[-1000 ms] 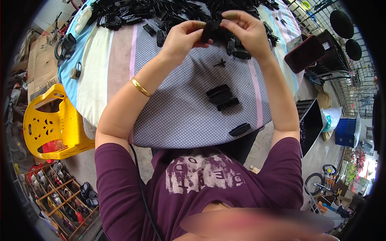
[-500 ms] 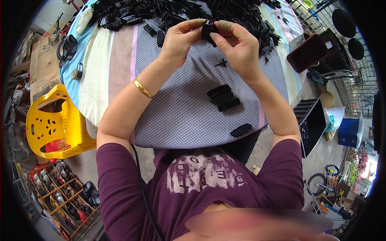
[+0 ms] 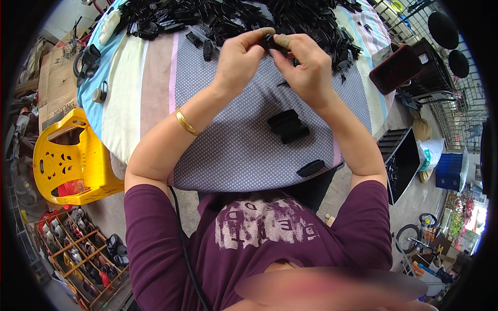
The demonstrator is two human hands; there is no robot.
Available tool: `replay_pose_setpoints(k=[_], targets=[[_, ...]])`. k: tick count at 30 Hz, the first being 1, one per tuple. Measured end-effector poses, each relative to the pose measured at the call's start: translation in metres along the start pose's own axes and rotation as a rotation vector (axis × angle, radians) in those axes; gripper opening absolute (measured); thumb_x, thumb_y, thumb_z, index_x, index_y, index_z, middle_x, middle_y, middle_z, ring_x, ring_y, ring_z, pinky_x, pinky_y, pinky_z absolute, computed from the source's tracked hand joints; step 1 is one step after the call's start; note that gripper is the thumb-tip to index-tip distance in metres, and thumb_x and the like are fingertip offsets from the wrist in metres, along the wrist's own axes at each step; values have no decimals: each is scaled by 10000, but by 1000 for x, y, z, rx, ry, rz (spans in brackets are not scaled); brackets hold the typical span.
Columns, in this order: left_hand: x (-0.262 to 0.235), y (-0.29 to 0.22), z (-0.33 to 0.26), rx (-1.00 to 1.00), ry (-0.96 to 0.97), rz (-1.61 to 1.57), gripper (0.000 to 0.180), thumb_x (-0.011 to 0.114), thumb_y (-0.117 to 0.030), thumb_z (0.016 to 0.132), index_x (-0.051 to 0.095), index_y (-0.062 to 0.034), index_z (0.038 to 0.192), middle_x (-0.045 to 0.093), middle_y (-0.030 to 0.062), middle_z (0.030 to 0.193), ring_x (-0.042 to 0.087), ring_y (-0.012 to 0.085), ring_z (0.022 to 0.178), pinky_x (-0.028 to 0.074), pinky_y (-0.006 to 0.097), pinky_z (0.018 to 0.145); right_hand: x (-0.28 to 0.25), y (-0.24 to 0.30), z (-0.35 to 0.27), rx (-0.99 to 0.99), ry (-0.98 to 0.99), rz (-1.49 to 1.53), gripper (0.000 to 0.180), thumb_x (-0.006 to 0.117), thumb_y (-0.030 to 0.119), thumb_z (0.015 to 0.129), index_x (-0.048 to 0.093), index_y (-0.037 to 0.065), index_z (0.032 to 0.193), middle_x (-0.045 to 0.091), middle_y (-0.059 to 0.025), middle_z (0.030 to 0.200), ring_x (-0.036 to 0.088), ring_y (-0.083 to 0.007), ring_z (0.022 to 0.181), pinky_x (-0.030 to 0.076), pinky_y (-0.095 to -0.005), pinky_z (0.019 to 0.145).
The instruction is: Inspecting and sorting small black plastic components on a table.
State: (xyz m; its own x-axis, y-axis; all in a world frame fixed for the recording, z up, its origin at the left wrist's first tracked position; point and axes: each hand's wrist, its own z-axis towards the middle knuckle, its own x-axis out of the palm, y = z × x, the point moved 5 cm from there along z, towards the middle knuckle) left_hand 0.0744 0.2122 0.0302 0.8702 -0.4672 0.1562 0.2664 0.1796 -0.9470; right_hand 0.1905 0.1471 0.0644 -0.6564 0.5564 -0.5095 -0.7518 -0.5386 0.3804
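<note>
Over the far part of the table, my left hand point(image 3: 238, 62) and my right hand point(image 3: 310, 65) meet at the fingertips. Both are closed on a small black plastic part point(image 3: 269, 41), which the fingers mostly hide. Tan coverings wrap some of my fingertips. Just beyond lies a wide heap of black plastic pieces point(image 3: 166, 20). A loose elongated black piece point(image 3: 208, 50) rests left of my left hand. Closer to me, several black oblong pieces point(image 3: 288, 126) sit together on the patterned cloth, and a single black piece point(image 3: 311, 168) lies by the near edge.
A striped, dotted cloth point(image 3: 218, 160) covers the table. To the left are a yellow plastic chair point(image 3: 62, 155) and a rack of shoes point(image 3: 83, 254). A dark phone-like slab point(image 3: 396, 69) stands at the right edge, above a black crate point(image 3: 399, 160). A black cable point(image 3: 181, 233) hangs by my left arm.
My hands have turned and drawn closer together around the black part, which shows less now. My left hand has shifted slightly right and nearer. The pieces on the cloth look unmoved.
</note>
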Motion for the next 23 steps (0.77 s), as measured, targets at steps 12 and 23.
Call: replay_pose_setpoints(k=[12,23], targets=[[4,-10,-3,39,16,49,278,591,-77,857,591,30,1114,655,83,937,603,108,835,491,210,762,2,-14,-3,244,36,121,261,716,81,740,607,7,966,639,-81,905,629,-163,790,516,-260,682],[1,-24,4,172,222,129,209,582,-98,867,646,-49,1060,667,83,936,628,134,847,512,220,774,12,-27,-12,504,528,426,337,620,202,857,574,4,1126,654,-103,985,624,-167,937,499,-296,841]])
